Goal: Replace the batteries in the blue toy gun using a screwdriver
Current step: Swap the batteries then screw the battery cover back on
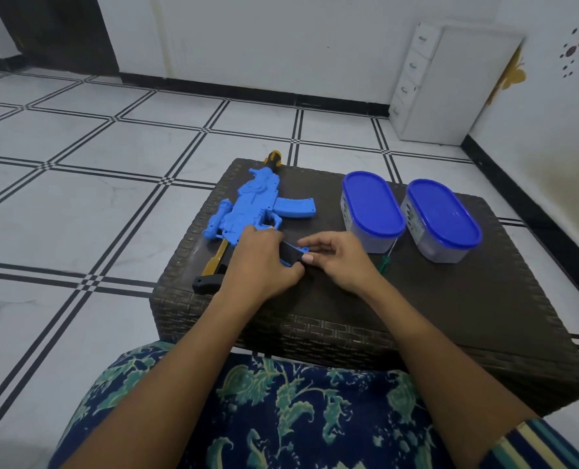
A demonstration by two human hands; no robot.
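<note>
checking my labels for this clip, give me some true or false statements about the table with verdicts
The screwdriver lies on the table, in neither hand. True.
Both containers are open. False: the left container and right container have blue lids on.
The left hand and right hand hold the toy gun's grip end. True.
The toy gun is red. False: it is blue.

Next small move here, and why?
Probably the right hand lets go and takes the green-handled screwdriver lying just beside it: it and the left hand both hold the blue plastic toy gun at its grip, with no tool held.
</note>
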